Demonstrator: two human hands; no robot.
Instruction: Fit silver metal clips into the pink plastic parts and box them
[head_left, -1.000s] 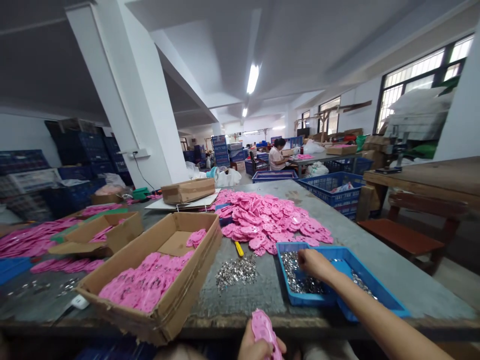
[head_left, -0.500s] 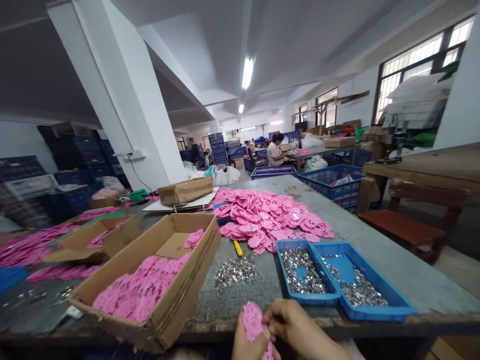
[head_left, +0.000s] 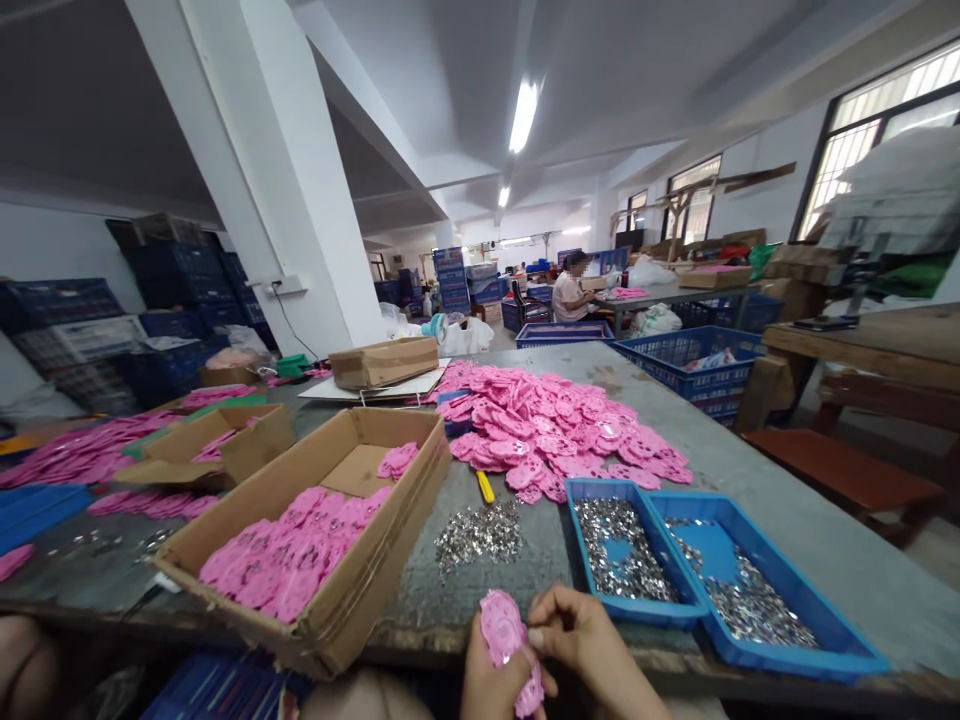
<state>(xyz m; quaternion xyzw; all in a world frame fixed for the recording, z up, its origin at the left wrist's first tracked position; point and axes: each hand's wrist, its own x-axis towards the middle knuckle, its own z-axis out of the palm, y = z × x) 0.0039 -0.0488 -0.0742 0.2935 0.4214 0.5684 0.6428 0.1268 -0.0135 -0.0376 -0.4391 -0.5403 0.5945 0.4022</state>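
Note:
My left hand (head_left: 487,680) grips a pink plastic piece (head_left: 504,632) at the near table edge. My right hand (head_left: 581,640) pinches at the right side of that same piece; whether a small metal part is between its fingers is too small to tell. Just beyond the hands stand two blue trays (head_left: 697,605) holding small silver metal parts. A loose heap of the same silver parts (head_left: 478,534) lies on the grey table to their left. A cardboard box (head_left: 390,555) with pink pieces in it sits at the left.
A big pile of pink pieces (head_left: 559,435) covers the table's middle, with a yellow tool (head_left: 485,487) beside it. More boxes and pink pieces lie at the left. A white pillar (head_left: 292,220), blue crates, a wooden bench (head_left: 844,475) and a seated person (head_left: 570,290) are beyond.
My right hand left the blue tray and came back to the pink piece held in my left hand. The view has shifted a little to the right.

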